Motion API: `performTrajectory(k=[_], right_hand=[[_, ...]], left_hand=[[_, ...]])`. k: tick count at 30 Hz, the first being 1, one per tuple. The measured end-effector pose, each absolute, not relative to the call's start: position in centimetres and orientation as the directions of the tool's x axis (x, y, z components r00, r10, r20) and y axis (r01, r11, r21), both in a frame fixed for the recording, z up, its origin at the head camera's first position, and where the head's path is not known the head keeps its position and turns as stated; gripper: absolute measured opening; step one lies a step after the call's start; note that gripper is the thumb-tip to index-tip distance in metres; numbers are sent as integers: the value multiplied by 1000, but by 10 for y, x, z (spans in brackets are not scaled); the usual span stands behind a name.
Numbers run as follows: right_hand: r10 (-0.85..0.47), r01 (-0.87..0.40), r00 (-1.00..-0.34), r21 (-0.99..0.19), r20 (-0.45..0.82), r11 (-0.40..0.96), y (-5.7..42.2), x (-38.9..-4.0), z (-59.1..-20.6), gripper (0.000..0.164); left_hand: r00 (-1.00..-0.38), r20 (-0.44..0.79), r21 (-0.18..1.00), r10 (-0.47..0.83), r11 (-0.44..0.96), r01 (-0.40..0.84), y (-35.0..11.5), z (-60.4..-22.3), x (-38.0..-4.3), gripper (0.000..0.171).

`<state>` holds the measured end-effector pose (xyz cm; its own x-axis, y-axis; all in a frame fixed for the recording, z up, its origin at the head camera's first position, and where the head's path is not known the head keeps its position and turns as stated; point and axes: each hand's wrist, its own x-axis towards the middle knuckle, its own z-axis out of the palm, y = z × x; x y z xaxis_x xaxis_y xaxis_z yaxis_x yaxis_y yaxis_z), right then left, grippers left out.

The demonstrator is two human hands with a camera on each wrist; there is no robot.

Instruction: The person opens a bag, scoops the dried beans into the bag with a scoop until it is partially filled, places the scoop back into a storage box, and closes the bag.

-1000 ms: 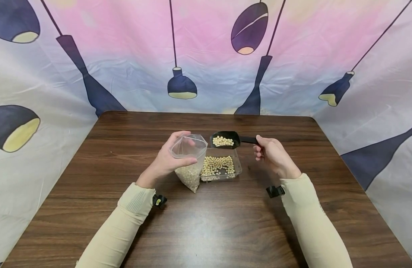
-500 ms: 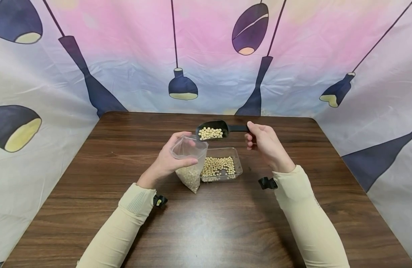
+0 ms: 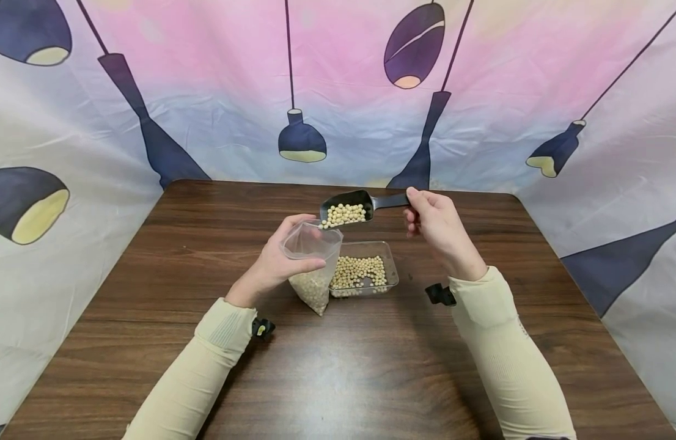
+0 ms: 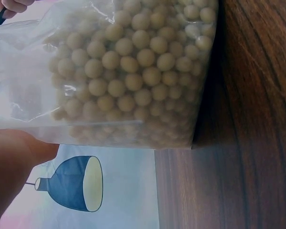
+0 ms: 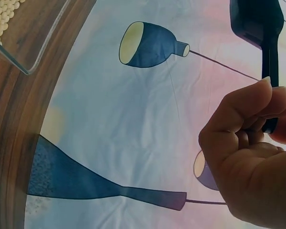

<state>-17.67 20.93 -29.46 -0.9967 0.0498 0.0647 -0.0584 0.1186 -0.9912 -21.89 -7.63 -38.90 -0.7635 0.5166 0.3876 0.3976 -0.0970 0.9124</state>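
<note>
My left hand (image 3: 274,260) curls round the upper part of a clear plastic bag (image 3: 331,260), keeping its mouth spread. Round pale beans (image 4: 133,71) fill the bag's lower part, which bulges in the left wrist view. In my right hand (image 3: 439,229) is the handle of a black scoop (image 3: 362,198), gripped between thumb and curled fingers. Pale beans (image 3: 345,214) lie in the scoop. Its front lip tilts down over the far right side of the bag's mouth, with a few beans at the edge. The right wrist view shows the scoop's underside from below.
Right beside the bag stands a clear plastic tray (image 3: 392,269) with a layer of the same beans, thinner near its front. All this is on a dark wooden table (image 3: 338,366). A cloth backdrop (image 3: 233,122) printed with lamps hangs behind the table's far edge.
My right hand has raised the loaded scoop from over the tray and moved it left to the bag's mouth, then tipped its lip downward. The left hand and bag stay nearly in place.
</note>
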Motion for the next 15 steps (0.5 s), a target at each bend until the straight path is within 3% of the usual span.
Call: performTrajectory(k=[15], right_hand=[[89,-120,-987,-980,136,159,204,-175,-286,40]], left_hand=[[-770,380,916,513,-95,389,-77,-387,-217,77]])
